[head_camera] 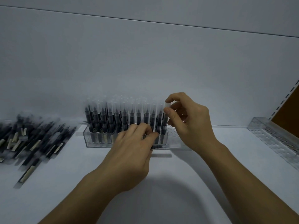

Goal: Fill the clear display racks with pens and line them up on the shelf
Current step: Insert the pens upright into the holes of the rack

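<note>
Thumb and forefinger of the right hand (189, 120) pinch the cap of a pen (167, 105) standing at the right end of the nearly full rack (97, 140). The left hand (134, 151) curls round spare pens (156, 145) at the rack's front. A loose pile (32, 139) lies on the left of the shelf (210, 175), and an empty rack (275, 139) on the right.

The white shelf surface (178, 165) lies open toward 6 o'clock, blocked by a clear acrylic rack (97, 140) of upright dark pens (124, 117) at 12, a loose dark-pen heap (32, 139) at 9, an empty clear rack (275, 138) at 3.
</note>
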Demonstrator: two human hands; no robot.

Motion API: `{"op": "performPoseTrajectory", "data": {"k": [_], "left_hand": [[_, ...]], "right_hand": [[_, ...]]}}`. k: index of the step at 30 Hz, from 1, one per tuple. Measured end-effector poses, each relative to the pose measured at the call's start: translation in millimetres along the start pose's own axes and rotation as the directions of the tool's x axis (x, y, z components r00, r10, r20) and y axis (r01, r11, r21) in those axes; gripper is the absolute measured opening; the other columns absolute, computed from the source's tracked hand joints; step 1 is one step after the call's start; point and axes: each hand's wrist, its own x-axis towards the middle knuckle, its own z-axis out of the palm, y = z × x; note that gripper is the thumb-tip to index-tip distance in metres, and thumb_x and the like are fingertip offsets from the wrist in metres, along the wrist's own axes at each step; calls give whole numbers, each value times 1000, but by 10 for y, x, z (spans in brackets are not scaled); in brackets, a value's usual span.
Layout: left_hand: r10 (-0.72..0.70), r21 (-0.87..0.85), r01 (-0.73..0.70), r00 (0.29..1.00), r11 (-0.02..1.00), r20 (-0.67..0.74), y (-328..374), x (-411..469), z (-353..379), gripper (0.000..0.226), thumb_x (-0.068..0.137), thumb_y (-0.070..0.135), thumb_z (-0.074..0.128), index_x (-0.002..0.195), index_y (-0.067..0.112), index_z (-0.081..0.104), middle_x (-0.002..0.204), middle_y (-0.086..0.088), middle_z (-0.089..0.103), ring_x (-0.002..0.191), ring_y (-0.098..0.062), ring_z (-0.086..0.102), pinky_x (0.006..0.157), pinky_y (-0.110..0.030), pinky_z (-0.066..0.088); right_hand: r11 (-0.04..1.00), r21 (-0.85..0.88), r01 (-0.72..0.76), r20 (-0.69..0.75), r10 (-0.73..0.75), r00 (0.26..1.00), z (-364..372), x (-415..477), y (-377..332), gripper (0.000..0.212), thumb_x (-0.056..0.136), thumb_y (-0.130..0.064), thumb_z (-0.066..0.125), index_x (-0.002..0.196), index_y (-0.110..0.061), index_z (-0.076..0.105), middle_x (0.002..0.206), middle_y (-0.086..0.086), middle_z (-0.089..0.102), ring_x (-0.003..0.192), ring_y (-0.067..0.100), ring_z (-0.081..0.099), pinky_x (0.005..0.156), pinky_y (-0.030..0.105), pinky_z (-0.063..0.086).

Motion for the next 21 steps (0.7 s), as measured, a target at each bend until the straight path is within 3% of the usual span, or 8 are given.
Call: {"op": "performPoseTrajectory", "data": {"k": [3, 7, 10, 13, 15, 17, 21], "left_hand": [[3, -6, -3, 1000, 1000, -9, -11, -4, 24, 51, 100, 31, 32, 151, 29, 33, 135, 13, 29, 122, -9, 27, 103, -31, 29], [1, -39, -3, 999, 999, -33, -27, -1, 39, 53, 96, 41, 25, 146, 31, 39, 129, 16, 32, 119, -8, 31, 102, -32, 32], [-3, -96, -4, 998, 995, -69, -26, -2, 42, 40, 99, 47, 25, 129, 34, 47, 117, 20, 35, 108, -6, 34, 95, -32, 34], [-12, -131, -1, 995, 991, -103, -10, 0, 30, 29, 99, 48, 24, 108, 34, 48, 104, 21, 34, 97, -6, 35, 87, -31, 33], [-13, -141, -2, 994, 990, -108, -10, 0, 25, 26, 100, 48, 25, 105, 34, 47, 100, 21, 33, 95, -6, 36, 86, -31, 33], [-9, -146, -8, 994, 989, -112, -12, 1, 25, 21, 100, 46, 27, 101, 35, 45, 99, 20, 33, 95, -6, 36, 84, -31, 33], [-3, -134, -12, 994, 991, -107, -15, 0, 21, 21, 100, 48, 29, 99, 35, 45, 100, 20, 34, 95, -6, 36, 84, -31, 33]], "right_hand": [[1000, -27, -4, 10, 5, 1000, 16, -14, 7, 15, 98, -20, 69, 112, -18, 65, 82, -5, 68, 69, 12, 67, 65, 28, 57], [999, -45, -5, -35, 3, 999, -24, -51, -17, 15, 99, -13, 64, 114, -17, 68, 88, -9, 63, 75, 9, 61, 63, 10, 45], [996, 67, -64, -33, 66, 997, -101, -67, -67, 21, 97, -2, 62, 109, -18, 68, 82, -7, 61, 67, 14, 56, 59, 14, 41], [919, 356, -172, 125, 136, 983, -238, -9, -129, 19, 90, 1, 60, 99, -11, 72, 68, 3, 59, 56, 19, 49, 50, 31, 41], [817, 504, -281, 320, 126, 939, -305, 14, -147, 24, 87, 2, 57, 102, -7, 73, 66, 4, 60, 54, 21, 47, 49, 24, 40], [768, 530, -360, 459, 96, 883, -313, 4, -168, 25, 89, -2, 62, 110, -7, 73, 69, 2, 62, 54, 21, 46, 50, 21, 41], [747, 541, -387, 493, 91, 865, -252, -30, -228, 14, 93, -10, 69, 105, -4, 72, 69, -10, 65, 52, 5, 45, 51, 16, 39]]}}
